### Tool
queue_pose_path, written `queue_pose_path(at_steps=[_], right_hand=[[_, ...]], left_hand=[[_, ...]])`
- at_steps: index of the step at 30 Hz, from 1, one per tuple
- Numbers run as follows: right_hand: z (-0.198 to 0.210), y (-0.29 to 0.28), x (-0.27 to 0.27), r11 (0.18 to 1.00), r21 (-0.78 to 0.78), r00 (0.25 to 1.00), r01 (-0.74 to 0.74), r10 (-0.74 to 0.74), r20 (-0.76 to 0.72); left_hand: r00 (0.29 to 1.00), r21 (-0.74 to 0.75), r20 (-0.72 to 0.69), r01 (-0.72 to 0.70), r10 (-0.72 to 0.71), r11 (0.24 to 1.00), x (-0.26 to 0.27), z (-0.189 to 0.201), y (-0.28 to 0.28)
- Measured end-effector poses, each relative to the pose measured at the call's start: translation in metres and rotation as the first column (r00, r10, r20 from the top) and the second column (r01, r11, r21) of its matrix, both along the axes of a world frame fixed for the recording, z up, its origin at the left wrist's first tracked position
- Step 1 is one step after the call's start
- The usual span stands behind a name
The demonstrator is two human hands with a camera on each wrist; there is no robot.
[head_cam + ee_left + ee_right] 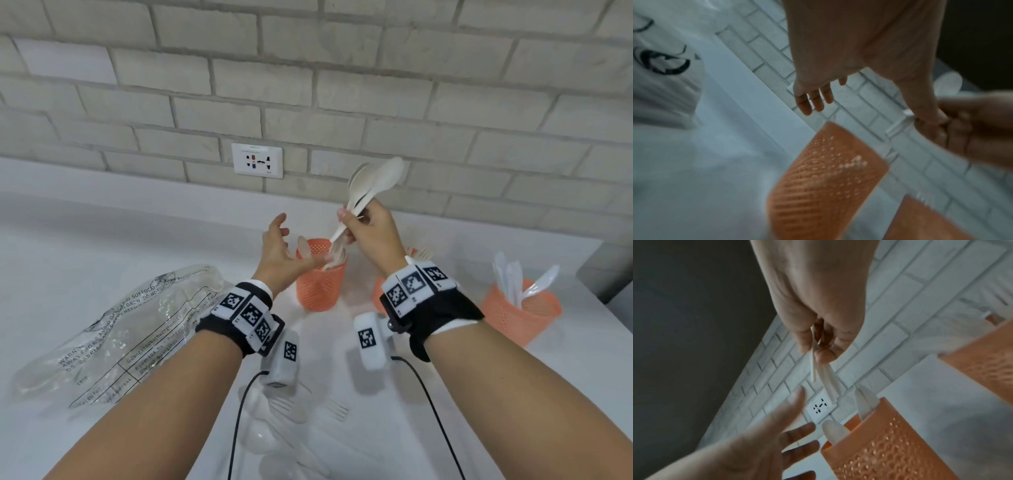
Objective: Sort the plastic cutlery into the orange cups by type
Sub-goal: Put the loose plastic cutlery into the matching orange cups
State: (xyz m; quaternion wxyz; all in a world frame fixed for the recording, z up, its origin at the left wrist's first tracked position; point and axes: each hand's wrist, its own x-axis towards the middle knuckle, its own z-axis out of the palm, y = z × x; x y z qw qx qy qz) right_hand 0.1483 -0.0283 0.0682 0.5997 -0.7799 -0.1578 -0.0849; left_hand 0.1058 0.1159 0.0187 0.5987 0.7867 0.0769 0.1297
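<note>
My right hand (pixel 363 224) grips a bunch of white plastic spoons (pixel 371 183) by their handles, bowls up, handle ends (pixel 828 382) pointing down over the left orange cup (pixel 320 284). That perforated cup (pixel 888 443) holds spoons (pixel 835 431). My left hand (pixel 279 246) hovers with fingers spread beside the cup's left rim, holding nothing (pixel 813 99). A middle orange cup (pixel 382 291) with forks sits mostly hidden behind my right wrist. The right orange cup (pixel 520 311) holds white knives (pixel 513 281). Loose clear cutlery (pixel 274 428) lies on the counter below my wrists.
A crumpled clear plastic bag (pixel 113 332) with black print lies at the left on the white counter (pixel 102 240). A brick wall with a socket plate (pixel 257 160) stands behind the cups. Black cables (pixel 239 411) hang from my wrist cameras.
</note>
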Motion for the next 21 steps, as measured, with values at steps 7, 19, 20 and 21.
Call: queue_pose_path(at_steps=[7, 19, 20, 21], right_hand=[[-0.019, 0.025, 0.012, 0.939, -0.344, 0.999, -0.003, -0.012, -0.039], [-0.015, 0.020, 0.019, 0.939, -0.342, 0.996, -0.032, 0.001, -0.091], [-0.014, 0.019, 0.018, 0.938, -0.346, 0.999, -0.008, -0.009, -0.049], [-0.013, 0.018, 0.015, 0.939, -0.342, 1.000, 0.022, -0.021, 0.007]], left_hand=[[0.993, 0.079, -0.074, 0.097, -0.091, 0.992, 0.022, -0.029, -0.015], [0.996, 0.192, -0.085, 0.048, -0.032, 0.980, 0.029, -0.030, -0.013], [0.995, 0.182, -0.095, 0.056, -0.039, 0.982, 0.029, -0.030, -0.012], [0.990, 0.173, -0.131, 0.074, -0.051, 0.982, 0.027, -0.027, -0.010]])
